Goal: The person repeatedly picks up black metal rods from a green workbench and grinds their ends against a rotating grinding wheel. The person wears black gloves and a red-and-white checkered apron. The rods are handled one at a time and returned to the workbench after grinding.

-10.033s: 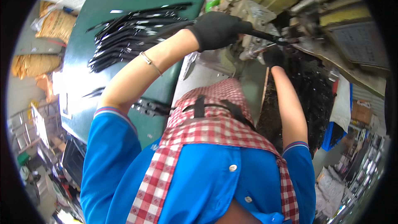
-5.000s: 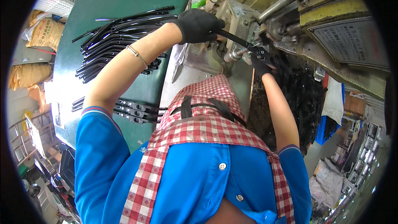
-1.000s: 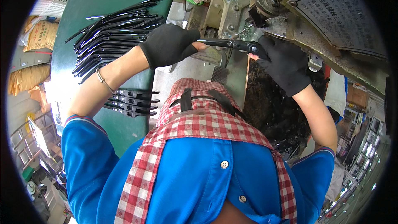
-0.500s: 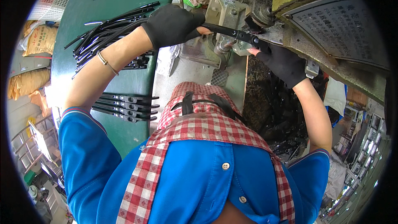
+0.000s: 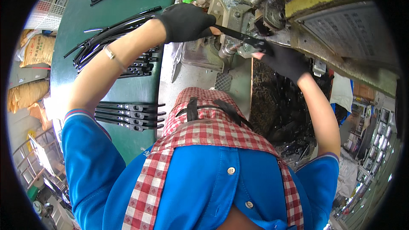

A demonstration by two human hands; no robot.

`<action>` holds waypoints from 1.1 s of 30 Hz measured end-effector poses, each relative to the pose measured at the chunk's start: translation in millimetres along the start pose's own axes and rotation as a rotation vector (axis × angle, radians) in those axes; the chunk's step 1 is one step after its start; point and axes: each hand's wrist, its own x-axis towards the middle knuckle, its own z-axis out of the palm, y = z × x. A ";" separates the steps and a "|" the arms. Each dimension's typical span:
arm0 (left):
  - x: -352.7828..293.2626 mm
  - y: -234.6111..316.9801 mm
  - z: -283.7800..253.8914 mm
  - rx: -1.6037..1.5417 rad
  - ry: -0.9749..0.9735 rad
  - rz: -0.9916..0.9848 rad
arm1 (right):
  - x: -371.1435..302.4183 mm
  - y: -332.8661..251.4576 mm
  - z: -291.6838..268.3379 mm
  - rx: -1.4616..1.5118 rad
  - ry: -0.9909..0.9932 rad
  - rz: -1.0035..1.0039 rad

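A long black bar (image 5: 236,33), shaped like a wiper blade frame, slants between my two hands in front of the machine. My left hand (image 5: 187,23), in a black glove with bare fingertips, is closed on its left end. Gloved the same way, my right hand (image 5: 287,61) grips the other end beside the machine's metal post (image 5: 228,50). The machine head (image 5: 275,15) stands just above that end, and I cannot make out whether the bar touches the tooling. Part of the bar is hidden by my right fingers.
A green table (image 5: 140,89) at left carries a loose pile of black bars (image 5: 115,38) and a neat row of wiper blade frames (image 5: 136,115). More black parts (image 5: 289,110) fill a bin at right. A foot pedal (image 5: 223,81) sits below the machine.
The bar has turned, so its holed face no longer shows clearly. My left hand has shifted slightly right, and my right hand a little left. Both keep their hold.
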 end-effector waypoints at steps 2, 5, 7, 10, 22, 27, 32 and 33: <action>3.0 -3.0 10.2 0.005 -0.058 0.023 | 17.8 30.0 35.3 -0.046 0.127 -0.018; 3.0 1.4 3.9 0.055 -0.097 -0.040 | 7.2 -2.4 30.6 -0.183 0.286 -0.003; 0.6 6.1 8.2 0.038 -0.072 -0.044 | 7.4 1.2 31.9 -0.255 0.229 0.101; 2.4 1.5 10.7 0.026 0.001 -0.001 | 0.0 3.0 44.6 -0.282 0.553 -0.076; -13.8 1.0 16.1 0.046 0.027 -0.051 | 38.0 48.6 157.4 0.447 0.493 0.004; -19.9 2.3 7.5 0.030 -0.020 -0.084 | 130.1 116.5 162.3 -0.425 0.406 0.145; -18.1 1.2 18.8 -0.059 0.128 -0.049 | 142.5 84.3 147.6 -0.398 0.390 0.191; -18.5 2.9 19.2 -0.074 0.183 -0.033 | 140.1 70.8 138.6 -0.376 0.347 0.255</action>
